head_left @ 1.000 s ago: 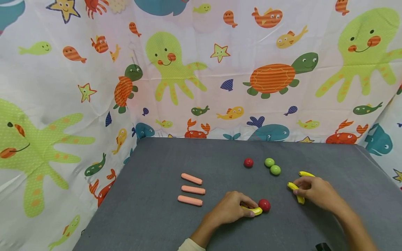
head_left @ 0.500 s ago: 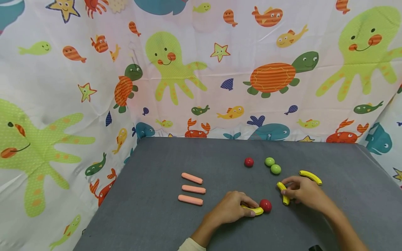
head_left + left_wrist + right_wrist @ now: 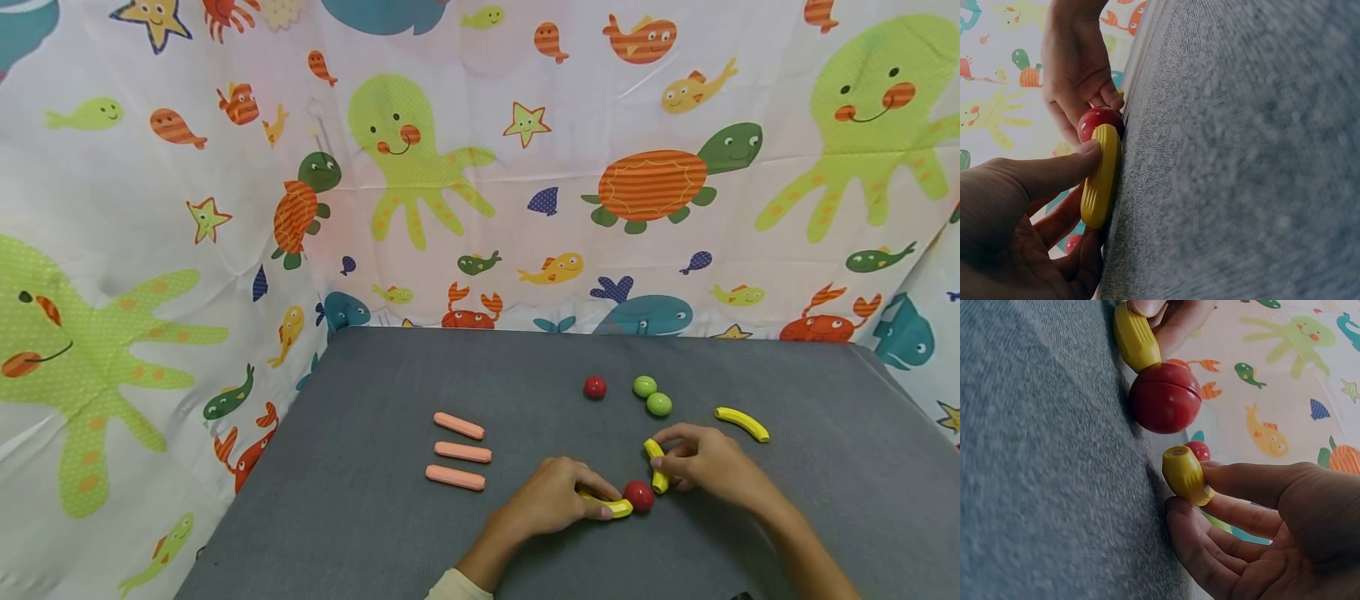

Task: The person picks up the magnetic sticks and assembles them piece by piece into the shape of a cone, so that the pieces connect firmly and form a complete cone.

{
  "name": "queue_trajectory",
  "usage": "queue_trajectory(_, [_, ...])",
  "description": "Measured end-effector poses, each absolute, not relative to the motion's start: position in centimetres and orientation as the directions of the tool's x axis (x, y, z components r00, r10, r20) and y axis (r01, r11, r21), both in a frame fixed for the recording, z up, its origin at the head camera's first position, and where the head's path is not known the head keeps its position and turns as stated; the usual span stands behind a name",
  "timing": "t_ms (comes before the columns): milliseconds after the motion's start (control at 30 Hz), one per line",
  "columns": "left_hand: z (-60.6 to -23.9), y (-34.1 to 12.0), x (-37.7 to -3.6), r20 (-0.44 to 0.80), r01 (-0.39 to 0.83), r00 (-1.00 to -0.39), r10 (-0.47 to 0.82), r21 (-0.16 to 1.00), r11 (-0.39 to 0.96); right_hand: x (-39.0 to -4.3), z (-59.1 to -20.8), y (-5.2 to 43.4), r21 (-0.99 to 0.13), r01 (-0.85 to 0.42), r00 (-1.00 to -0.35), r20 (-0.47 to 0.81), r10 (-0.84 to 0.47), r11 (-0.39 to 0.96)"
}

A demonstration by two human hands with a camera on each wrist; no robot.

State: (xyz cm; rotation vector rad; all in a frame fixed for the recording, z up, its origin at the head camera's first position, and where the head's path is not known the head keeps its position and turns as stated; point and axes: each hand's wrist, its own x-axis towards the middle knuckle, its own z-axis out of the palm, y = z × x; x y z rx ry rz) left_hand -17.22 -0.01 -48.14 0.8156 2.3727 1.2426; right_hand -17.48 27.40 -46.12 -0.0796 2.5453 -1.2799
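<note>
Your left hand (image 3: 551,500) pins a yellow banana (image 3: 611,505) flat on the grey worktop (image 3: 375,517), fingers curled over it, its long axis running left-right with the tip touching the red ball (image 3: 640,495). Your right hand (image 3: 708,462) pinches a second banana (image 3: 657,466) between thumb and fingers, long axis running away from you, near end just beside the ball, likely to cup it from the right.
</note>
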Motion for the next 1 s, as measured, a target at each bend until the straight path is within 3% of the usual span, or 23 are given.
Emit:
queue_trajectory(667, [-48.36, 0.10, -17.39, -0.016, 0.351, -0.775, 0.631, 0.820, 0.452, -17.53, -46.38, 26.70, -0.792, 0.072, -0.962, -0.216, -0.169, 0.607])
queue_trajectory(1000, [-48.16, -0.63, -17.86, -0.059, 0.265, -0.764, 0.643, 0.880, 0.395, -17.45, -46.37, 27.18, -0.791, 0.103, -0.958, -0.242, -0.154, 0.603])
